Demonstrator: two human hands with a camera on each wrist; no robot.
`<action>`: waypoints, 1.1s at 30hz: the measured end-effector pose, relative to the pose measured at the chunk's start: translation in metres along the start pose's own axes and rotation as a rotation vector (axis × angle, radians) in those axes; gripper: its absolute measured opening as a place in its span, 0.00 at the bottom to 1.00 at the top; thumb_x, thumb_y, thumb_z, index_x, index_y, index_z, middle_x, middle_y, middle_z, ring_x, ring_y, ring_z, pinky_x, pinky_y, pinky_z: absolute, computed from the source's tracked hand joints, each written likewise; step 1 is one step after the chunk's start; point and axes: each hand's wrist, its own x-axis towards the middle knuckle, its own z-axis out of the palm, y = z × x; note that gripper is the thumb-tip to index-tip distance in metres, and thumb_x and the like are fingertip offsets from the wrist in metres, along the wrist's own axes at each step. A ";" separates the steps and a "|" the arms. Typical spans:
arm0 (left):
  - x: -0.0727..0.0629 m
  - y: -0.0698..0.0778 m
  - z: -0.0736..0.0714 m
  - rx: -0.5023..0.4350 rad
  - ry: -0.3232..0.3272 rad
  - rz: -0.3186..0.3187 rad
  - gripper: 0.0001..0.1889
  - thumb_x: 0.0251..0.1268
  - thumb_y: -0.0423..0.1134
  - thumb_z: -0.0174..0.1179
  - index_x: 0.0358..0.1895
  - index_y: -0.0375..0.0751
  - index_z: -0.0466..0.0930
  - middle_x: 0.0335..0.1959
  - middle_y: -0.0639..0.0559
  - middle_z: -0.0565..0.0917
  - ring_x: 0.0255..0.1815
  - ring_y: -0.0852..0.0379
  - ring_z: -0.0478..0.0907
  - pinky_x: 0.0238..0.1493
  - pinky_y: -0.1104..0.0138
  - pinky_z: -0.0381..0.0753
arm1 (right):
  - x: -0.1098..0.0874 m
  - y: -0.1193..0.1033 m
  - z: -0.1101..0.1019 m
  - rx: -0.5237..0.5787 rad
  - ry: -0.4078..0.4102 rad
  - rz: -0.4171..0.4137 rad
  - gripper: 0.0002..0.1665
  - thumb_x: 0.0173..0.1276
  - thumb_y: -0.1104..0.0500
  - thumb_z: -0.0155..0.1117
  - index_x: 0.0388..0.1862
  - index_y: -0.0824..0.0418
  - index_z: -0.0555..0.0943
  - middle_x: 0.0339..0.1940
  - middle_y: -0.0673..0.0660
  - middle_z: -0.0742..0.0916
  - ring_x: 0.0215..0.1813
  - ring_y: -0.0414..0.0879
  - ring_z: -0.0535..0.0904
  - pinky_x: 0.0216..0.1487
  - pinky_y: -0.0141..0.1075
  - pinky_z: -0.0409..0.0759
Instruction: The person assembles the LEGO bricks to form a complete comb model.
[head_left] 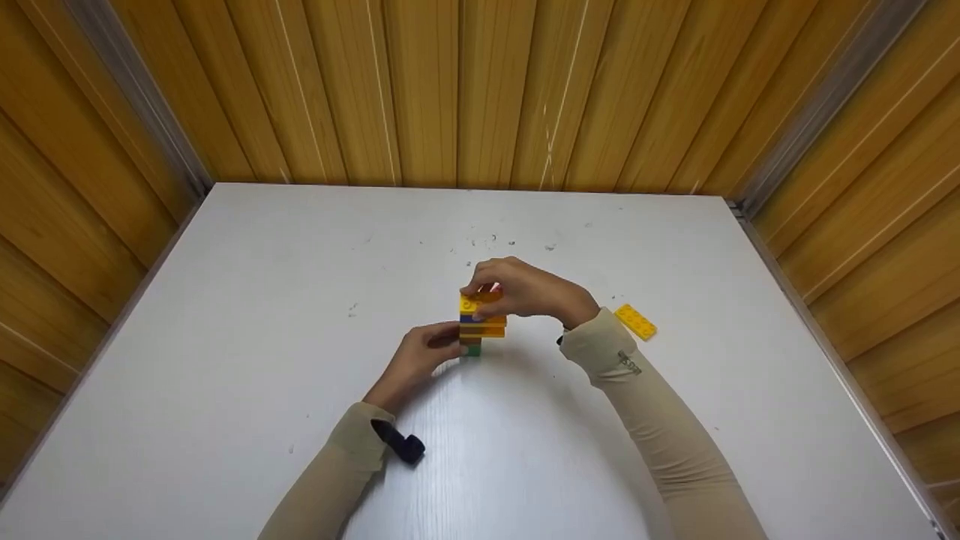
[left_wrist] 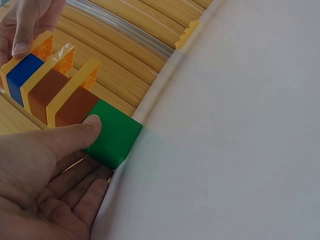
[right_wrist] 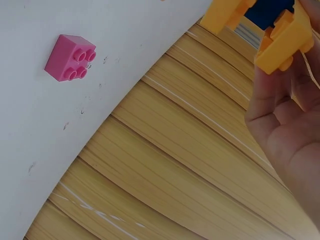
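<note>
A tower of toy building bricks stands upright on the white table. At its foot is a green brick (left_wrist: 115,132), followed upward by brown bricks (left_wrist: 75,107) and a blue brick (left_wrist: 24,72), with yellow plates between them jutting out to one side. My left hand (head_left: 424,349) holds the tower low down, its thumb on the green brick and its fingers round the far side. Up at the top, my right hand (head_left: 525,289) pinches the uppermost yellow plate (right_wrist: 285,42) between thumb and fingers, hiding part of its studs.
A loose yellow plate (head_left: 635,322) lies on the table (head_left: 300,255) beside my right sleeve. Beyond the tower sits a pink brick (right_wrist: 67,57), mostly hidden by my right hand in the head view. Wood-patterned walls (head_left: 480,90) border the table's back and sides.
</note>
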 end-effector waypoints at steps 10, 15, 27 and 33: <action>-0.001 0.000 0.001 -0.008 -0.008 0.016 0.24 0.62 0.39 0.64 0.63 0.45 0.75 0.59 0.49 0.81 0.61 0.52 0.77 0.65 0.59 0.74 | 0.000 0.003 0.001 0.058 -0.003 -0.007 0.19 0.60 0.61 0.70 0.51 0.64 0.82 0.48 0.57 0.85 0.51 0.50 0.81 0.54 0.40 0.82; -0.001 -0.002 0.000 -0.016 -0.005 0.048 0.24 0.62 0.40 0.64 0.62 0.44 0.76 0.59 0.47 0.81 0.61 0.50 0.77 0.64 0.59 0.75 | 0.001 0.003 0.000 0.061 -0.003 -0.016 0.19 0.60 0.62 0.71 0.50 0.65 0.82 0.48 0.59 0.85 0.51 0.52 0.82 0.54 0.41 0.82; -0.001 0.000 0.000 -0.027 0.003 0.057 0.23 0.62 0.39 0.65 0.62 0.44 0.76 0.58 0.48 0.81 0.61 0.51 0.77 0.65 0.58 0.74 | 0.001 -0.003 -0.005 0.001 -0.041 -0.001 0.21 0.60 0.60 0.70 0.52 0.65 0.82 0.48 0.58 0.85 0.52 0.50 0.81 0.55 0.39 0.82; -0.001 -0.002 0.000 -0.033 -0.001 0.040 0.24 0.61 0.40 0.65 0.62 0.45 0.76 0.58 0.49 0.81 0.61 0.52 0.77 0.65 0.59 0.74 | 0.001 -0.005 -0.005 -0.064 -0.054 -0.008 0.22 0.61 0.58 0.70 0.54 0.63 0.82 0.49 0.56 0.85 0.52 0.49 0.80 0.55 0.39 0.81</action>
